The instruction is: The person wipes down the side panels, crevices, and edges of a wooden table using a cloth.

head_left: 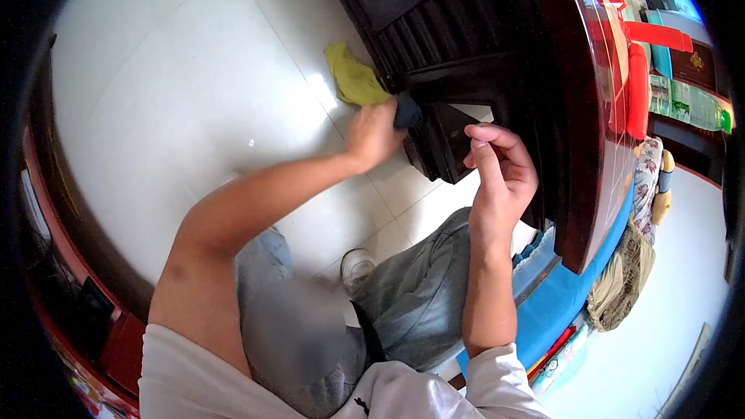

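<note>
My left hand (376,136) is closed in a fist low beside a dark wooden piece of furniture (466,39). A yellow-green cloth (353,74) spreads out from the far side of this fist, and a dark blue cloth-like piece (407,111) shows at its right, against the furniture's lower part. Whether the two are one item I cannot tell. My right hand (504,182) is raised beside the furniture's dark base (442,136), its fingers curled and thumb meeting the forefinger. Nothing shows between them.
A glossy tabletop (594,109) rises close on the right, bearing a red plastic object (638,89) and a green-capped bottle (691,105). Below it are a blue surface (563,295) and bunched patterned fabric (625,275). White floor tiles (194,70) extend to the left.
</note>
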The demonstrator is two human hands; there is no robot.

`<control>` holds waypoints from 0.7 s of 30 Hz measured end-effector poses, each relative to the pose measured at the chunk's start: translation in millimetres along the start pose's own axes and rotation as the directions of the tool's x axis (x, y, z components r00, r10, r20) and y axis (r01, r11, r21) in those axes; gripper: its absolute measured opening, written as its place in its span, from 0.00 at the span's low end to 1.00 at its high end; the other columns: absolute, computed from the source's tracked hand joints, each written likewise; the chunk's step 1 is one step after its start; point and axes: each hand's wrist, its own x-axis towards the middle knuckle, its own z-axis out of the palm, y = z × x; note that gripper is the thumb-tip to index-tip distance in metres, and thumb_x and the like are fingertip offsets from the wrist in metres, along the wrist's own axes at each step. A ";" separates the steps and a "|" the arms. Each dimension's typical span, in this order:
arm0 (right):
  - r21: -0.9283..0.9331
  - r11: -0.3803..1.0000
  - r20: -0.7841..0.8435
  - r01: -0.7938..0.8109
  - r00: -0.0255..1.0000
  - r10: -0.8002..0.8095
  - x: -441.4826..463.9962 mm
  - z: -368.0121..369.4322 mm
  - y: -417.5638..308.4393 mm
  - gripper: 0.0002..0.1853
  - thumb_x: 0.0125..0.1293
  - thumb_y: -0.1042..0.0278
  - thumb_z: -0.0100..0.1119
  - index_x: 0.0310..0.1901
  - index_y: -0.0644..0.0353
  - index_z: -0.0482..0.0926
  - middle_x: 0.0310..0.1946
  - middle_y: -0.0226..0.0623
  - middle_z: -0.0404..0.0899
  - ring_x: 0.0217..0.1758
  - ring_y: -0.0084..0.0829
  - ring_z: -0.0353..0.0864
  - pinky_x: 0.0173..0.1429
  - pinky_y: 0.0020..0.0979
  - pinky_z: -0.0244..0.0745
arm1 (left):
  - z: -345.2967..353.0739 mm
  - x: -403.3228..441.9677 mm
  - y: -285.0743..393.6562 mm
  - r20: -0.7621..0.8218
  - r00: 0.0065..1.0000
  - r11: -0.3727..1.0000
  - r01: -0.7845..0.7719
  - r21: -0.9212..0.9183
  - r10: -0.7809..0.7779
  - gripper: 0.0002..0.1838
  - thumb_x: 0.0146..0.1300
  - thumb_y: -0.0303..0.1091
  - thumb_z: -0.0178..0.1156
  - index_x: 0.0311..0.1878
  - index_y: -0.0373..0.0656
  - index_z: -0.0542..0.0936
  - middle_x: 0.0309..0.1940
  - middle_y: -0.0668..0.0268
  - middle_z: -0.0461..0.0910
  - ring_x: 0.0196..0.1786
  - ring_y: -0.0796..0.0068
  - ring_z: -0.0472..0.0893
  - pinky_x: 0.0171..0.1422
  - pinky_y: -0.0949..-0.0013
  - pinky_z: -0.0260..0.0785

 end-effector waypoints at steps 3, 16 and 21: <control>0.009 1.000 -0.006 0.005 1.000 -0.005 -0.5 1.2 -1.3 0.07 0.75 0.82 0.64 0.50 0.64 0.88 0.42 0.26 0.86 0.38 0.13 0.76 0.43 0.19 0.70 | 13.7 -28.3 20.4 0.217 0.976 1.000 0.021 -0.012 -0.018 0.18 0.60 0.27 0.71 0.53 0.37 0.82 0.46 0.43 0.87 0.52 0.36 0.85 0.56 0.43 0.79; -0.013 1.000 -0.010 0.026 1.000 -0.026 0.1 2.1 -1.7 0.07 0.75 0.80 0.65 0.50 0.63 0.88 0.43 0.27 0.87 0.38 0.13 0.76 0.43 0.19 0.70 | 5.6 -31.1 0.2 0.046 0.999 0.972 0.039 -0.233 -0.029 0.20 0.59 0.29 0.74 0.55 0.42 0.84 0.47 0.46 0.88 0.51 0.41 0.87 0.56 0.50 0.81; 0.025 0.999 -0.058 0.035 0.998 -0.034 -1.0 0.3 0.4 0.06 0.76 0.78 0.64 0.50 0.64 0.87 0.46 0.35 0.90 0.37 0.16 0.79 0.42 0.20 0.73 | -12.6 11.2 11.1 -0.092 0.989 0.980 0.095 -0.177 -0.113 0.18 0.58 0.28 0.73 0.52 0.37 0.82 0.45 0.44 0.87 0.50 0.39 0.87 0.54 0.48 0.80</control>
